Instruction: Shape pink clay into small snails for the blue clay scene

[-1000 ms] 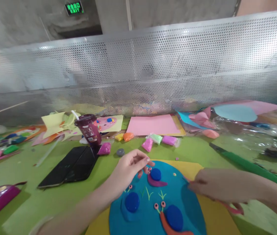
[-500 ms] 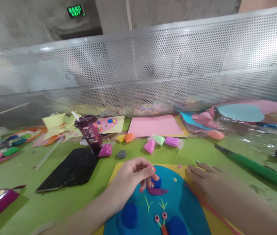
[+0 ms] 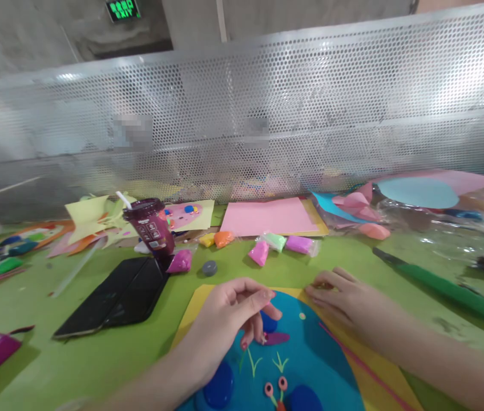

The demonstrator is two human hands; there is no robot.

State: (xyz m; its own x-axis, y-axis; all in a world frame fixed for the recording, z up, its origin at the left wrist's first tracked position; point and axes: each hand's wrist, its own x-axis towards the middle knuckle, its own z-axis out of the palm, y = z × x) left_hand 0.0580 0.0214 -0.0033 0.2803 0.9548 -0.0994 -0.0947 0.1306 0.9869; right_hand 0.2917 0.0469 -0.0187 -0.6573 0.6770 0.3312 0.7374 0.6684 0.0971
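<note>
A blue round picture [image 3: 310, 348] on yellow card [image 3: 379, 371] lies before me, with dark blue clay ovals [image 3: 219, 383], green grass-like strips [image 3: 280, 362] and two pink eyes on stalks [image 3: 282, 382]. My left hand [image 3: 236, 319] is over its upper part, thumb and forefinger pinched together; what they hold is hidden. Below those fingers are a purple clay strip [image 3: 277, 339] and a blue clay piece [image 3: 269, 323]. My right hand [image 3: 345, 294] has its fingers drawn together at the card's top edge; their tips hide whatever is between them. A thin pink strip [image 3: 366, 365] runs beside its wrist.
A dark cup with a straw [image 3: 151, 228] stands behind a black phone [image 3: 116, 297]. Bagged clay [image 3: 259, 252], a grey cap [image 3: 210, 268] and pink paper [image 3: 267, 218] lie farther back. A green-handled knife [image 3: 443, 285] is at right. Perforated metal panel [image 3: 242, 114] bounds the far side.
My right hand has gone from lying flat with spread fingers to curled fingers, moving left to where a small pink bit lay. The left hand keeps its pinch over the picture.
</note>
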